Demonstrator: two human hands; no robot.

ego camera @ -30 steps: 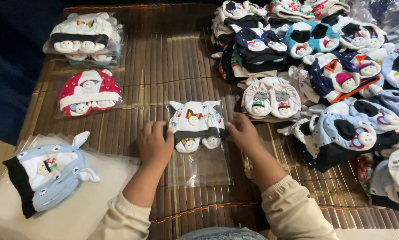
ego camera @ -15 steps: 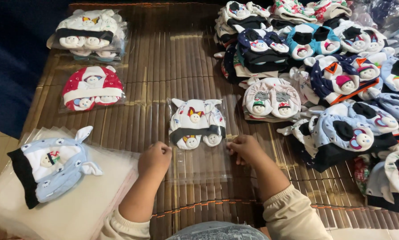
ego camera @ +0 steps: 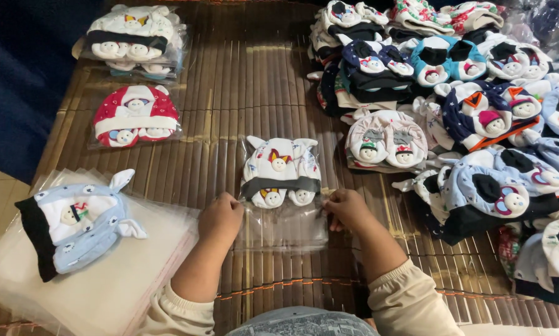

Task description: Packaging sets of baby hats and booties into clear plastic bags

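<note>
A white baby cap with snowman faces and a grey band lies inside a clear plastic bag on the brown slatted mat. My left hand pinches the bag's left edge just below the cap. My right hand pinches the bag's right edge at the same height. The empty lower part of the bag stretches flat between both hands.
A light blue cap rests on a stack of clear bags at the left. A bagged red cap and bagged white caps lie further back. A big heap of unbagged caps fills the right side.
Both hands have slid down from beside the cap to the bag's edges below it. The cap now sits deeper in the bag.
</note>
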